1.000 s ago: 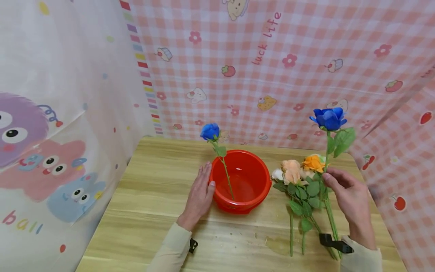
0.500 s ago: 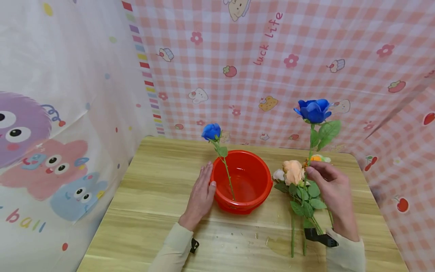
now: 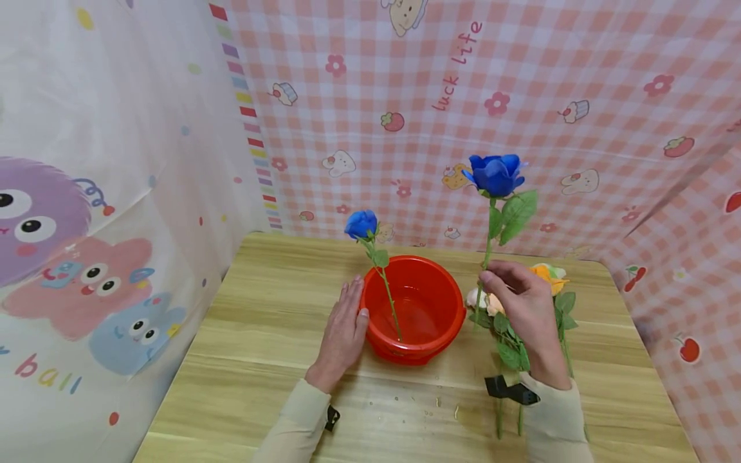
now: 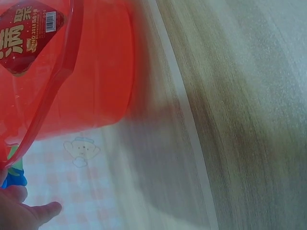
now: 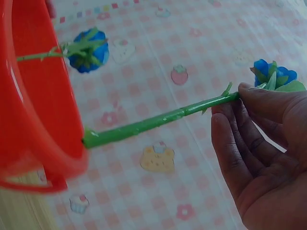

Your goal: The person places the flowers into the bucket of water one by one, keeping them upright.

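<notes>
A red plastic bucket point(image 3: 413, 347) stands on the table, with one blue rose point(image 3: 361, 224) leaning inside it, its stem end near the bottom. My left hand point(image 3: 341, 334) rests against the bucket's left side, fingers straight. In my right hand point(image 3: 529, 315) a second blue rose point(image 3: 494, 176) is held upright, its green stem point(image 5: 158, 120) pinched between thumb and fingers. The lower end of that stem hangs just right of the bucket rim, as the right wrist view shows. Behind and under my right hand lie peach, white and orange flowers point(image 3: 547, 276), partly hidden.
Water drops and a small puddle point(image 3: 463, 415) lie on the wooden table point(image 3: 243, 334) in front of the bucket. A pink checked cloth point(image 3: 370, 77) hangs behind, and a white cartoon cloth point(image 3: 116, 128) hangs at the left.
My right hand has carried the blue rose leftward from above the lying flowers toward the bucket, lifting it slightly. My left hand and the rose in the bucket stay in place.
</notes>
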A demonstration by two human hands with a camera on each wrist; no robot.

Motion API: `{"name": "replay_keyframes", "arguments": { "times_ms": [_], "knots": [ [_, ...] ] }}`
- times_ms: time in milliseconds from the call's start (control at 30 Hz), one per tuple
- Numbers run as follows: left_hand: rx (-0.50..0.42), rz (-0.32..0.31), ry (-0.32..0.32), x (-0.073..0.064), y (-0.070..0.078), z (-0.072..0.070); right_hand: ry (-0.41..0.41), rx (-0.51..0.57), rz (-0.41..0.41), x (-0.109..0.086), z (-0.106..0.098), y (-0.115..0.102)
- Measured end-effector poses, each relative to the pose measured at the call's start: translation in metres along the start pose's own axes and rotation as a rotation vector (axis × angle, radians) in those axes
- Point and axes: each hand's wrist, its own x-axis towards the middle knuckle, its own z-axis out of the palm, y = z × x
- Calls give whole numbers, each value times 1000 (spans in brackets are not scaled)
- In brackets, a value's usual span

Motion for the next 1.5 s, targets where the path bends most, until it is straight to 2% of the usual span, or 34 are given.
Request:
{"name": "replay_keyframes", "arguments": {
  "times_ms": [133, 367, 667, 967, 1200, 1500],
  "knots": [
    [4, -4, -4, 0, 0, 0, -26, 33, -5, 3, 13, -2],
    [7, 14, 7, 0, 0, 0, -65, 3, -8, 10, 35, -1],
    [5, 35, 33, 0, -2, 2, -149, 14, -11, 18, 63, -1],
    [7, 31, 30, 0, -2, 1, -210, -94, -27, 21, 83, 6],
    [2, 22, 24, -1, -1, 2, -279, -138, -13, 20, 95, 15],
    [-3, 34, 36, 0, -1, 2, -351, -255, 17, 21, 107, 28]
  ]
}}
